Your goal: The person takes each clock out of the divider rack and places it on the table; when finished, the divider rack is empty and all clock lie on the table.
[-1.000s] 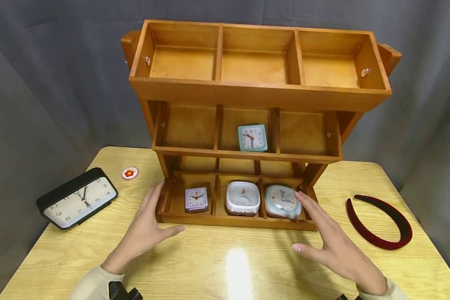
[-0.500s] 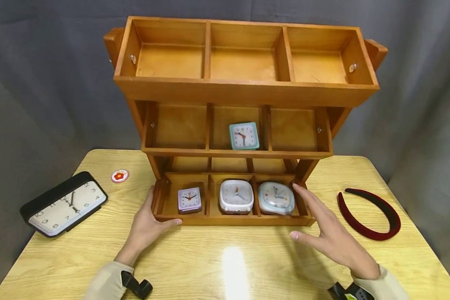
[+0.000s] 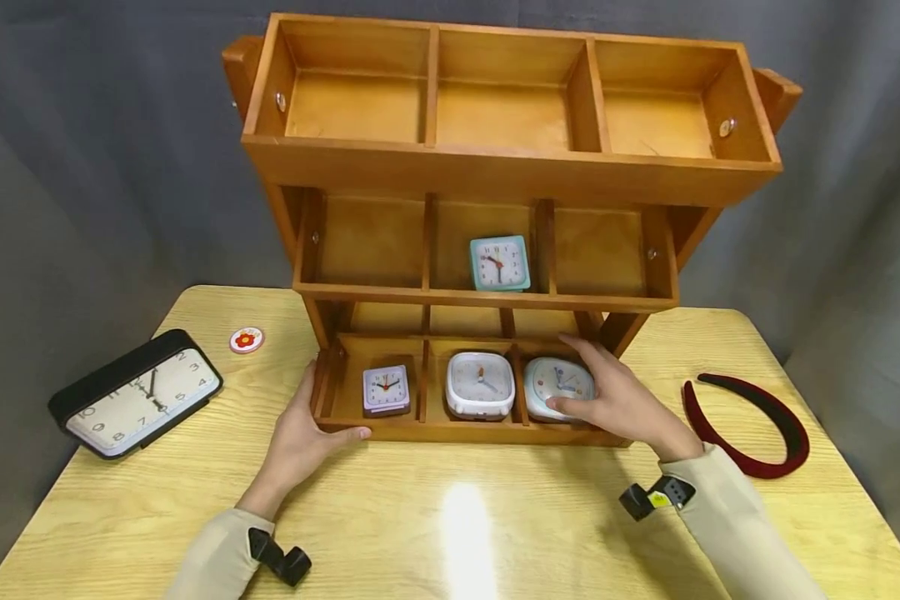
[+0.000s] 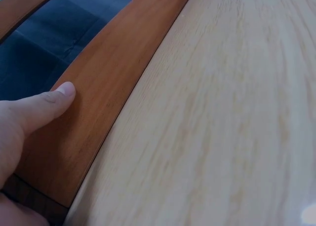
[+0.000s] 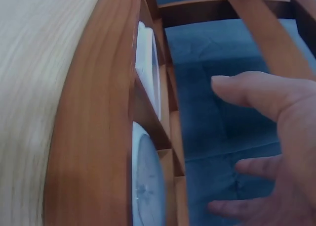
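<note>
A three-tier wooden shelf (image 3: 495, 171) stands on the table. Its lowest tray (image 3: 480, 433) holds a purple clock (image 3: 386, 389), a white clock (image 3: 480, 383) and a pale blue clock (image 3: 551, 377). My left hand (image 3: 303, 421) rests on the tray's front left corner, thumb (image 4: 44, 105) flat on the front wall (image 4: 113, 87). Over the pale blue clock (image 5: 145, 186) lies my right hand (image 3: 603, 393). Its spread fingers (image 5: 256, 92) stand clear of the clock in the right wrist view, while the thumb touches the clock's front edge. A teal clock (image 3: 499, 262) stands in the middle tier.
A large black clock (image 3: 138, 392) lies at the table's left, with a small flower badge (image 3: 246, 339) behind it. A dark red headband (image 3: 757, 433) lies to the right of the shelf. The light wooden table (image 3: 450, 517) stretches in front of the tray.
My right hand has moved from the table beside the tray into the right compartment, over the pale blue clock. The left hand closed onto the tray's left corner and stays there.
</note>
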### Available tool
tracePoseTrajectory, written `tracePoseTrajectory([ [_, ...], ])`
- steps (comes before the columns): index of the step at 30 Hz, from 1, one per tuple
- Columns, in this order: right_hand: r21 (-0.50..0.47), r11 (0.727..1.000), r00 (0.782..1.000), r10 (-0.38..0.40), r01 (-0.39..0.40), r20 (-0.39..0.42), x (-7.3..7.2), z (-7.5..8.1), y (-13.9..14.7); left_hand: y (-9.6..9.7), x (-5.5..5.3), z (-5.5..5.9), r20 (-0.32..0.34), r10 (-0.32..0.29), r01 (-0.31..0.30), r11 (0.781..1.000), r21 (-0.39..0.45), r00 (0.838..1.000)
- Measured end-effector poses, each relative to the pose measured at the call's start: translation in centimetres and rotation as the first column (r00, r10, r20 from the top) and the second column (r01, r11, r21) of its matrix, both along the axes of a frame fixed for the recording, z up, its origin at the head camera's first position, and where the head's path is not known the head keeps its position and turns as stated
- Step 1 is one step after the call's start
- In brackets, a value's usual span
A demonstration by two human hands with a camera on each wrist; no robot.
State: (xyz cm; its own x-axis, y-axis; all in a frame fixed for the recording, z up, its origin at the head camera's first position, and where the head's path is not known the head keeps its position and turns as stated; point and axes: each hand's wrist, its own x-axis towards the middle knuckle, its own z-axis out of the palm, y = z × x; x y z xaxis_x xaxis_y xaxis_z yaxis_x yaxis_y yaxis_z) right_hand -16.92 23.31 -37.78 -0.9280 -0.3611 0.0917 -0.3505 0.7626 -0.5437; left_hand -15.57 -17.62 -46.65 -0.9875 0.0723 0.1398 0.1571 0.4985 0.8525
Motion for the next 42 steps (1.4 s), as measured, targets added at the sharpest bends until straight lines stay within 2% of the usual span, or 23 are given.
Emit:
tracePoseTrajectory([
  [5, 0.013, 1.0, 0.999, -0.007, 0.006, 0.045, -1.4, -1.3, -0.3, 0.1, 0.0, -0.2, -0.004, 0.0, 0.0, 1.0, 0.026, 1.0],
  [9, 0.065, 0.998, 1.0, 0.001, -0.002, 0.007, -1.8, -2.3, -0.5, 0.0, 0.0, -0.2, -0.016, 0.006, -0.005, 0.999, 0.035, 1.0],
  [13, 0.12, 0.993, 1.0, 0.021, -0.02, -0.009, -2.2, -2.4, -0.9, -0.1, -0.2, -0.1, -0.02, -0.003, 0.004, 0.999, 0.045, 1.0],
  [17, 0.166, 0.985, 0.998, 0.036, -0.045, 0.055, -2.7, -2.2, -1.7, -0.3, -0.2, 0.0, -0.025, 0.003, -0.001, 0.998, 0.067, 1.0],
  [20, 0.225, 0.974, 0.992, -0.002, -0.027, 0.126, -3.1, -2.3, -2.2, -0.2, -0.2, 0.1, -0.022, 0.0, 0.002, 0.997, 0.071, 1.0],
  [24, 0.306, 0.952, 0.984, -0.067, 0.013, 0.167, -3.4, -2.7, -2.6, 0.1, -0.2, 0.1, -0.007, -0.011, 0.011, 0.997, 0.077, 1.0],
  [28, 0.34, 0.94, 0.984, -0.077, 0.018, 0.161, -3.6, -2.8, -2.8, 0.0, -0.1, 0.2, -0.001, 0.002, -0.002, 0.997, 0.073, 1.0],
  [34, 0.348, 0.937, 0.99, -0.068, 0.021, 0.125, -3.7, -2.9, -2.8, 0.0, -0.2, 0.3, 0.001, 0.002, -0.002, 0.998, 0.06, 1.0],
  [42, 0.302, 0.953, 0.996, -0.059, 0.034, 0.073, -3.3, -3.1, -2.6, 0.0, -0.2, 0.1, 0.002, -0.027, 0.027, 0.995, 0.098, 1.0],
])
